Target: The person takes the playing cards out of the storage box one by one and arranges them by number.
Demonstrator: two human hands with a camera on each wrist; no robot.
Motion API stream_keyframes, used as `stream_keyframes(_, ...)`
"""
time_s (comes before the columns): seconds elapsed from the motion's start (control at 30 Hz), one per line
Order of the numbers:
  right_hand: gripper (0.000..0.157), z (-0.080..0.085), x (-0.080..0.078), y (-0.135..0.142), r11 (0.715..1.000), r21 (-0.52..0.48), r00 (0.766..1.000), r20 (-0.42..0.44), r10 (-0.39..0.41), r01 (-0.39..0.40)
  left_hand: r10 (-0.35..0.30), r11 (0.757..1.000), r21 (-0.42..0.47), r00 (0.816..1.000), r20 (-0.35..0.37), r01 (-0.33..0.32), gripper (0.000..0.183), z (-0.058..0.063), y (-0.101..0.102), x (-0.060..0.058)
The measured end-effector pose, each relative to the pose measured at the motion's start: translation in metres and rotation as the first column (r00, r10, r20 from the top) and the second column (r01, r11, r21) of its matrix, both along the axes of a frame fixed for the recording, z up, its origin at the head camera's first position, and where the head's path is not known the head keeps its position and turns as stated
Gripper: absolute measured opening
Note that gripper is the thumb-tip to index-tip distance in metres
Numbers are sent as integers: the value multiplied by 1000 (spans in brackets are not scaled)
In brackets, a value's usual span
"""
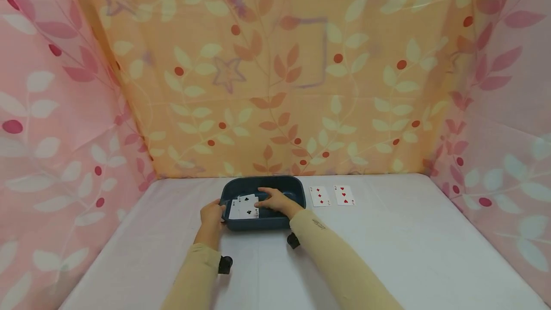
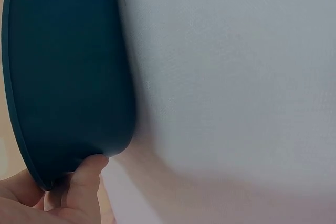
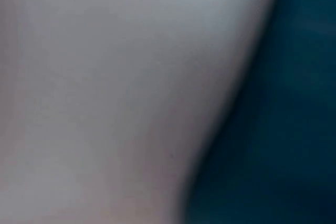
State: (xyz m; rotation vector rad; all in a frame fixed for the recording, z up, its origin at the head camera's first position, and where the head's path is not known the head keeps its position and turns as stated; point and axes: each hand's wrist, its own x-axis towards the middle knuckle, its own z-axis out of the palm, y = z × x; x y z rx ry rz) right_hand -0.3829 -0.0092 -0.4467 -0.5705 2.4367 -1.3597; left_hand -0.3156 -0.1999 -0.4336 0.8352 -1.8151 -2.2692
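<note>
The left hand (image 1: pixel 212 214) is gripping the tray (image 1: pixel 257 224) at its left end, with its fingers curling about the rim; in the left wrist view a fingertip is pressing on the outer wall. The right hand (image 1: pixel 275 201) is reaching over the front rim into the tray, its thumb and forefinger standing apart and its thumb lying at the right edge of the club cards (image 1: pixel 243 208); whether it is touching them, I cannot tell.

The club cards are lying face up and overlapping in the left part of the tray, which is sitting on the desk (image 1: pixel 387 233) near its far edge. To the right of the tray, the diamond card (image 1: pixel 320 196) and the heart card (image 1: pixel 345 195) are lying face up on the desk, side by side and apart. Behind the desk, a patterned curtain (image 1: pixel 280 75) is hanging.
</note>
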Motion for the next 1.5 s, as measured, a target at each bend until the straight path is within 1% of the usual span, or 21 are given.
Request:
stream_keyframes(0.13,71,-2,-4,-7,993,90,996,-45,81,-76,0,1000,-13,1000,-18,0,48,1,2,1)
stream_keyframes(0.27,76,-3,-6,-14,980,173,991,-74,112,-97,-3,1000,-19,1000,-9,3,48,3,4,1)
stream_keyframes(0.43,77,-4,-10,-23,953,293,989,-102,108,-74,-7,999,-39,1000,10,7,48,4,4,3)
stream_keyframes(0.53,77,-5,-13,-28,935,354,989,-118,86,-39,-13,998,-64,1000,11,14,48,2,3,2)
stream_keyframes(0.57,76,-6,-14,-29,924,381,989,-125,78,-25,-17,997,-70,1000,12,18,48,2,4,3)
stream_keyframes(0.67,73,-7,-15,-30,905,424,990,-126,58,1,-14,998,-60,1000,20,15,48,0,5,3)
stream_keyframes(0.73,70,-9,-15,-30,904,428,991,-127,51,8,-8,999,-44,1000,23,9,48,0,6,5)
stream_keyframes(0.87,66,-11,-18,-28,942,336,993,-115,22,18,6,1000,-16,1000,11,-6,48,0,5,5)
stream_keyframes(0.93,68,-10,-17,-27,953,302,995,-102,-6,37,8,1000,-19,1000,9,-7,48,2,5,5)
stream_keyframes(1.0,71,-8,-17,-27,951,303,994,-102,-31,61,2,1000,-27,1000,11,-2,48,3,5,4)
stream_keyframes(1.07,73,-8,-17,-27,942,328,994,-101,-45,76,-6,999,-32,1000,15,6,48,4,5,4)
stream_keyframes(1.13,72,-7,-17,-27,939,332,993,-101,-55,86,-14,999,-34,1000,17,15,48,4,5,4)
stream_keyframes(1.27,68,-8,-18,-28,965,243,995,-46,-86,95,-19,999,-30,1000,15,20,49,5,5,4)
stream_keyframes(1.3,68,-8,-18,-28,968,225,994,-41,-103,109,-17,999,-30,1000,17,18,50,5,5,4)
stream_keyframes(1.33,69,-8,-18,-28,967,219,992,-40,-121,127,-18,999,-30,1000,16,19,50,5,5,5)
stream_keyframes(1.4,69,-8,-17,-29,954,247,985,-59,-160,170,-15,999,-32,1000,17,16,50,5,5,5)
stream_keyframes(1.43,70,-7,-15,-30,942,276,981,-78,-177,192,-13,999,-30,1000,17,13,50,5,5,5)
stream_keyframes(1.5,67,-6,-11,-32,904,355,971,-122,-208,238,-9,1000,-28,1000,16,10,49,5,5,6)
